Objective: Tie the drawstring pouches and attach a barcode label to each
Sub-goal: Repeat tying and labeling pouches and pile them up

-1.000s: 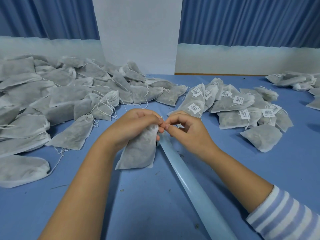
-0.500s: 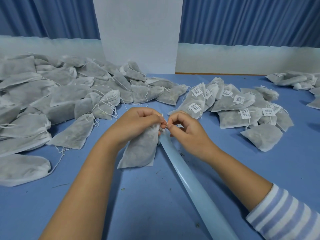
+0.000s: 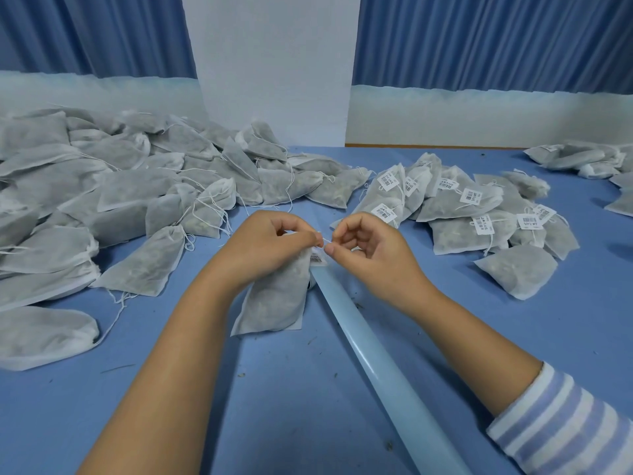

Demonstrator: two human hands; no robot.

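- The hands have drawn slightly apart since a second ago, and a short stretch of white string now shows taut between them; by my reading the knot is being pulled tight.
- The left hand is closed on the neck of the pouch, which hangs down onto the blue desk; the right hand pinches the string's free end.
- A barcode label has come into view just under the fingertips (so this pouch looks nearly finished).
- Unlabelled pouches lie heaped to the left, labelled pouches to the right.
- The labels carry barcodes under a line of print, too small to read.
- A pale tube crosses the desk.
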